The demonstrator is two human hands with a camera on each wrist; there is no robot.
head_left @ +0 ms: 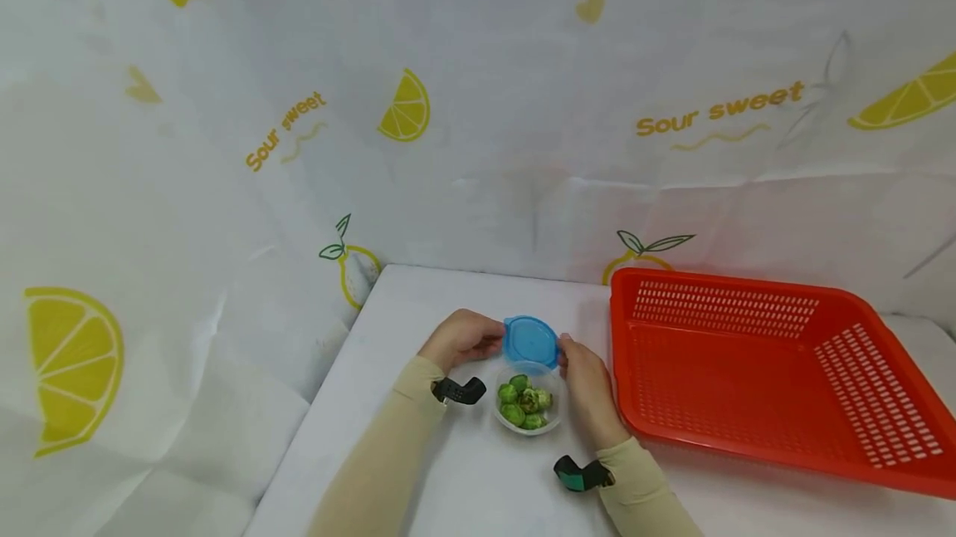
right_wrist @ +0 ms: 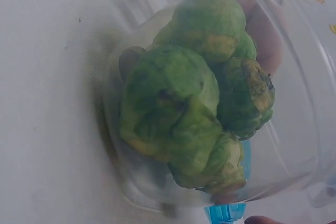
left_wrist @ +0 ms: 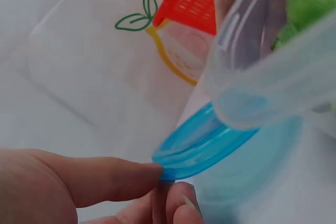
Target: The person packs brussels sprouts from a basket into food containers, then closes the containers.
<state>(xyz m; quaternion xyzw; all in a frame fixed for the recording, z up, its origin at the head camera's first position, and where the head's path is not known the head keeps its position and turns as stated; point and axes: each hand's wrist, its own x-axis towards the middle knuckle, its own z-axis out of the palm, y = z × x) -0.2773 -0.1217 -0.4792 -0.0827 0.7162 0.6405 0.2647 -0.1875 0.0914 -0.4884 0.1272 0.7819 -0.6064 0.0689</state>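
A clear round plastic container (head_left: 529, 432) holding several Brussels sprouts (head_left: 513, 413) stands on the white table between my hands. Just behind it is a blue lid (head_left: 530, 341), raised and tilted. My left hand (head_left: 466, 336) pinches the lid's left edge; the left wrist view shows thumb and fingers on the blue rim (left_wrist: 210, 145). At the opposite edge, my right hand (head_left: 588, 383) holds the lid by its fingertips. The right wrist view looks through the container wall (right_wrist: 294, 145) at the sprouts (right_wrist: 173, 103), with a blue lid tab (right_wrist: 227, 213) below.
A large red perforated basket (head_left: 717, 388) stands close to my right hand, on the right of the table. Behind and to the left hangs a white lemon-print sheet (head_left: 478, 213). Each wrist wears a small black device, such as the left wrist device (head_left: 459, 390).
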